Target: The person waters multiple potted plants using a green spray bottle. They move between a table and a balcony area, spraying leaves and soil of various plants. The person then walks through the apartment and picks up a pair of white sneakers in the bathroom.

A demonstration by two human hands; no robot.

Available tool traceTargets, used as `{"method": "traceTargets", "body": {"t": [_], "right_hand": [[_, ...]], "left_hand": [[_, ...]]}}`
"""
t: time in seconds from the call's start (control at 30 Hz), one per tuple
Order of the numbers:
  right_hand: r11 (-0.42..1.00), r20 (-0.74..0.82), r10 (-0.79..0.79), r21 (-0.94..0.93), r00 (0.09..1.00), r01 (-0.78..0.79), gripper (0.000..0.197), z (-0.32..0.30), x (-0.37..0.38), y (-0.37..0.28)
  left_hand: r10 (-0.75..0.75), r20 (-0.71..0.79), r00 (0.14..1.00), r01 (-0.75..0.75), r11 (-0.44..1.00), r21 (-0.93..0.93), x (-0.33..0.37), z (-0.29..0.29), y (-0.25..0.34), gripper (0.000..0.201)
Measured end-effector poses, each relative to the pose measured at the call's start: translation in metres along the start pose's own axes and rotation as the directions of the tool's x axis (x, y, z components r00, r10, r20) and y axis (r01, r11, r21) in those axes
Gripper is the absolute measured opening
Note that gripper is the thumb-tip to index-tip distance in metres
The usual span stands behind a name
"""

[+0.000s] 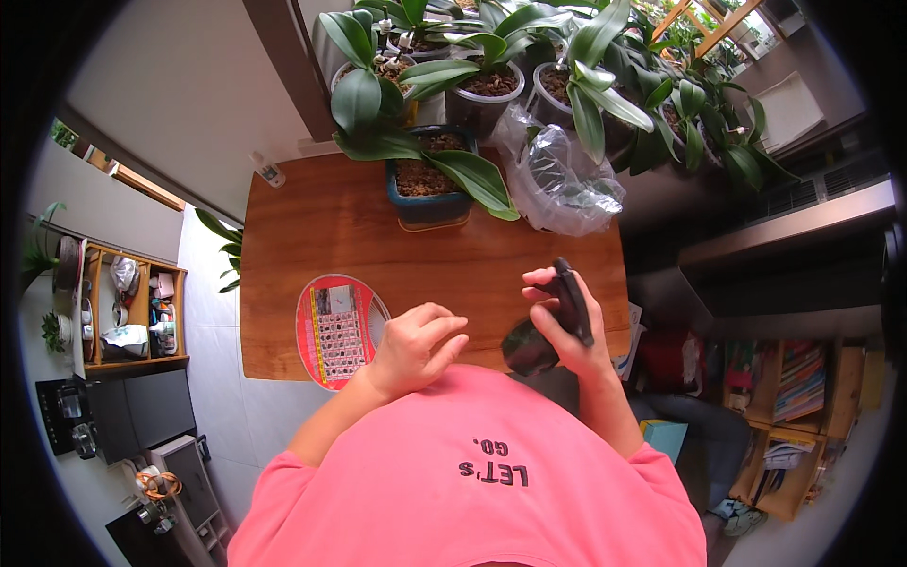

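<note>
My right hand [576, 331] is closed around a black handled object [573, 300] at the table's right front. Its long narrow bar stands up along my fingers. A dark, glossy rounded part [529, 348] shows below my thumb; whether both belong together I cannot tell. Over the front edge, my left hand [421, 346] is loosely bent, thumb apart from the fingers, with nothing visible in it. Just left of it lies a red round printed sheet or hand fan [326, 364] with a grid of small pictures, partly hidden by that hand.
On the wooden table [331, 231], an orchid stands in a blue-green pot [430, 210] at the back. Beside it is a clear plastic bag [567, 189]; a small white bottle [267, 170] occupies the far left corner. Several potted orchids [487, 94] line the back. A seated person's leg [694, 425] appears at right.
</note>
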State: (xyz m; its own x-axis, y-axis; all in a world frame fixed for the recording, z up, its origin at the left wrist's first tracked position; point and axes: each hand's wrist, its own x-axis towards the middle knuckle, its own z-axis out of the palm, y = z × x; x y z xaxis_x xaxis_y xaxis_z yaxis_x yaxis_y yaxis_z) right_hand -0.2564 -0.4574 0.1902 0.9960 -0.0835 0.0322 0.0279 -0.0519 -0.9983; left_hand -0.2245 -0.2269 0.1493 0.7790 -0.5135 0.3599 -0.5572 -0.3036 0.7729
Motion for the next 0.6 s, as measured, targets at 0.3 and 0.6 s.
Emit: {"method": "traceTargets", "body": {"t": [0.3, 0.6], "right_hand": [[0.825, 0.02, -0.062, -0.561, 0.998, 0.062, 0.011, -0.001, 0.027, 0.016], [0.791, 0.006, -0.092, -0.607, 0.996, 0.077, 0.01, -0.002, 0.038, 0.014]], "left_hand": [[-0.008, 0.078, 0.997, 0.004, 0.998, 0.059, -0.023, -0.001, -0.009, 0.018], [-0.048, 0.101, 0.994, 0.038, 0.994, 0.106, -0.018, -0.007, -0.011, 0.019]]}}
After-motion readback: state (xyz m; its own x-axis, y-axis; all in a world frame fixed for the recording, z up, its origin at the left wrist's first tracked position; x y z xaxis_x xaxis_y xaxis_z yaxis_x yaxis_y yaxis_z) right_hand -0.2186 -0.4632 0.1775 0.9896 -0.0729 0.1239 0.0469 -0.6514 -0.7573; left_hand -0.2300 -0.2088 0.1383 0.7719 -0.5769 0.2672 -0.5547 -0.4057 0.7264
